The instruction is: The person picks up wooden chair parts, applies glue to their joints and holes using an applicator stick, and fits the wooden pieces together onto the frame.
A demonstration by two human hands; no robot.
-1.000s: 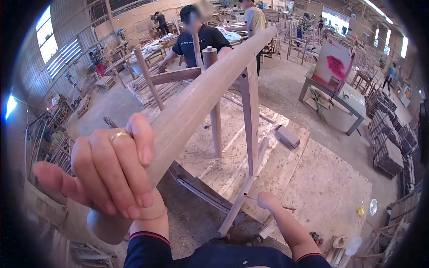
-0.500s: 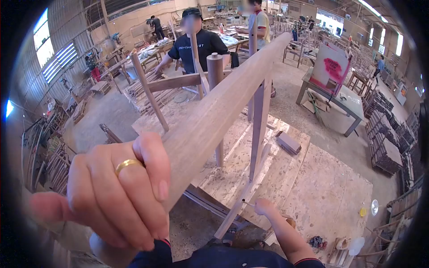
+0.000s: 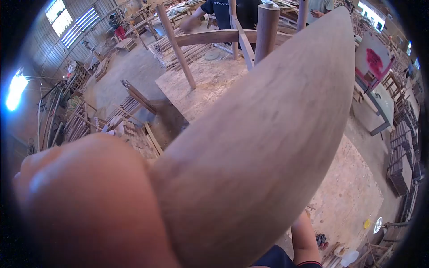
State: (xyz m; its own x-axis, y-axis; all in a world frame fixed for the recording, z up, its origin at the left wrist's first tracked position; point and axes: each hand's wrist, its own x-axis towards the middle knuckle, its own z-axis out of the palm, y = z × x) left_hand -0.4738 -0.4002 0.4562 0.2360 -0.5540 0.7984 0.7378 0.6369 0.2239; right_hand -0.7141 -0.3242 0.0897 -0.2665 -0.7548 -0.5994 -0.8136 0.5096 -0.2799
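Note:
A broad, smooth wooden rail (image 3: 268, 129) of a chair frame fills the middle of the view, very close to the camera. My left hand (image 3: 89, 196), large and blurred at the lower left, is closed against the rail's near end; its separate fingers are hard to make out. Only my right forearm (image 3: 305, 239) shows at the lower right, and the rail covers the hand. Beyond the rail stand a round wooden post (image 3: 267, 33), a slanted leg (image 3: 176, 47) and a curved crosspiece (image 3: 208, 37).
Under the frame is a dusty wooden worktop (image 3: 351, 178). Across it stands a person in a black shirt (image 3: 223, 15), with another person (image 3: 319, 10) further right. A grey table (image 3: 384, 105) holds a red-marked panel (image 3: 374, 58). Wood stacks (image 3: 399, 161) stand at the right.
The rail and my left hand have come much closer to the camera and look bigger. The view has shifted, and my right hand has gone out of sight behind the rail.

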